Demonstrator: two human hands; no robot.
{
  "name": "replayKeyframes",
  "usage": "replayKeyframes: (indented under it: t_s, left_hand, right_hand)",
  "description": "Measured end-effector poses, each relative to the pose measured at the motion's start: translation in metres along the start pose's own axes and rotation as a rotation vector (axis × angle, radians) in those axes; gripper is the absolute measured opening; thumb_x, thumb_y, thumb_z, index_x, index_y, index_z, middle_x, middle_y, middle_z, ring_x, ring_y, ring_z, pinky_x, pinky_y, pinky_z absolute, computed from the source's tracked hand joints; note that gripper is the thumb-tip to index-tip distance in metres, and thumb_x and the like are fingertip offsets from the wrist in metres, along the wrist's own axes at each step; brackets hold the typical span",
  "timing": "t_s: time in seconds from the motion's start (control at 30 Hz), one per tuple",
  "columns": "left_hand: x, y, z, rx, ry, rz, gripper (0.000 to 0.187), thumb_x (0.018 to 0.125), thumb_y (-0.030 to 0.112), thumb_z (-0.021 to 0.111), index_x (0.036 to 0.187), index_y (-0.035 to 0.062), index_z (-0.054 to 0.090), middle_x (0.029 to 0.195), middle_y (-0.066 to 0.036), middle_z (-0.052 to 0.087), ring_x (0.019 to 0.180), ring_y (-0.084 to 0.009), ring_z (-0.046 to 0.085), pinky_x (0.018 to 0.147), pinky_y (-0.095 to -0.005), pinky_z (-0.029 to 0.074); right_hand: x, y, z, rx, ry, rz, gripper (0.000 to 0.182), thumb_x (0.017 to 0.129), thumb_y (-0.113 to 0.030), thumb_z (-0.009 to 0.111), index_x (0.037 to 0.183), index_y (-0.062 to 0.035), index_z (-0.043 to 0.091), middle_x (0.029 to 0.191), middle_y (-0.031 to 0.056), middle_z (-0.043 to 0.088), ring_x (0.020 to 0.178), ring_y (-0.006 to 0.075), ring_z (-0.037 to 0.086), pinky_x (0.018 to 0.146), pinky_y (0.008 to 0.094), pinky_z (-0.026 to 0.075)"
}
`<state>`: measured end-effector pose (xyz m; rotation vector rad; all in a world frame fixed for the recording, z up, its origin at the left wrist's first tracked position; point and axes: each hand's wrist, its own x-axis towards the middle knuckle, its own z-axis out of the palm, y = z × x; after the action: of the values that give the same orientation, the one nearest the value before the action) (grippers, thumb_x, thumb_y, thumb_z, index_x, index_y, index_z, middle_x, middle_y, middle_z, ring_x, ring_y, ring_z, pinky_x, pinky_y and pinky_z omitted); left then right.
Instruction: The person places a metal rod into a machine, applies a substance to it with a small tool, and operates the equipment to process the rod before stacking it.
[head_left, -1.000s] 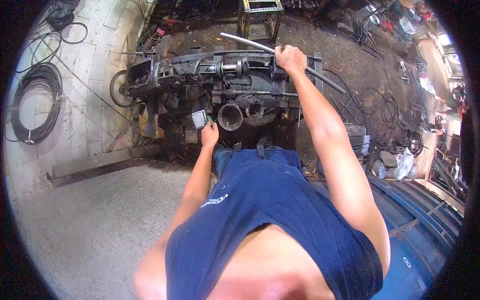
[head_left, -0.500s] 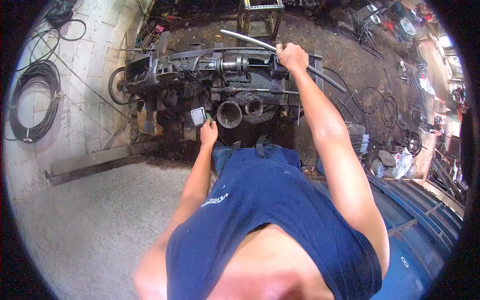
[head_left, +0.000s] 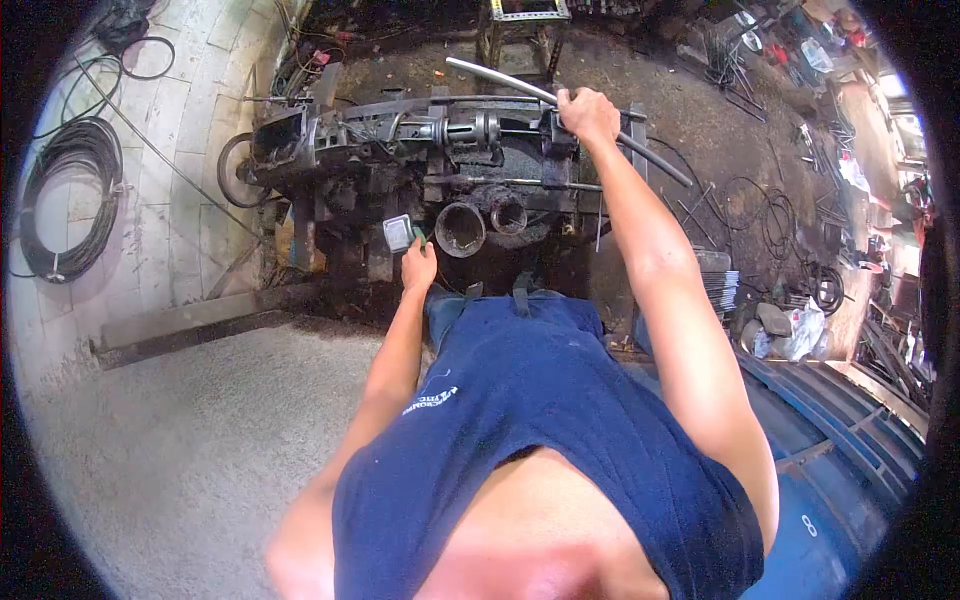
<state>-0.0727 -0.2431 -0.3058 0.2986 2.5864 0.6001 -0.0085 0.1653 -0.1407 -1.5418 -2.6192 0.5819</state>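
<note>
A long grey metal pipe point(head_left: 500, 77) slants across the far right part of a dark, greasy machine point(head_left: 380, 130). My right hand point(head_left: 592, 116) is closed around the pipe near its middle, and both ends stick out past the fist. Low at the machine's near side, my left hand point(head_left: 420, 268) has its fingers closed on a small green handle point(head_left: 418, 236). Just beyond that handle is a pale square plate point(head_left: 398, 233). Two round metal cups point(head_left: 460, 230) sit on the machine to the right of my left hand.
Coiled black cable point(head_left: 50, 200) hangs on the white wall at left. A metal-framed stand point(head_left: 530, 12) is behind the machine. Wire loops and metal scraps point(head_left: 760, 225) litter the dirt floor at right. Blue metal sheeting point(head_left: 800, 470) lies near my right side.
The view has shifted very slightly. Both hands keep their holds, and the pipe lies at nearly the same slant.
</note>
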Motion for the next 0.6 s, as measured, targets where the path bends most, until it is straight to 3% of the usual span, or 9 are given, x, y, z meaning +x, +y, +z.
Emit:
replayKeyframes:
  t_s: [0.6]
  left_hand:
    - [-0.0015,-0.0035,0.0034,-0.039,0.082,0.109,0.046,0.091,0.034,0.054,0.128,0.008,0.058,0.105,-0.026,0.066,0.101,-0.0427,0.063,0.087,-0.0483,0.05]
  right_hand:
    - [-0.0021,-0.0026,0.0044,-0.01,0.011,-0.015,0.056,0.088,-0.05,0.045,0.099,-0.0023,0.072,0.1,0.0226,0.069,0.097,0.0373,0.067,0.088,0.0446,0.051]
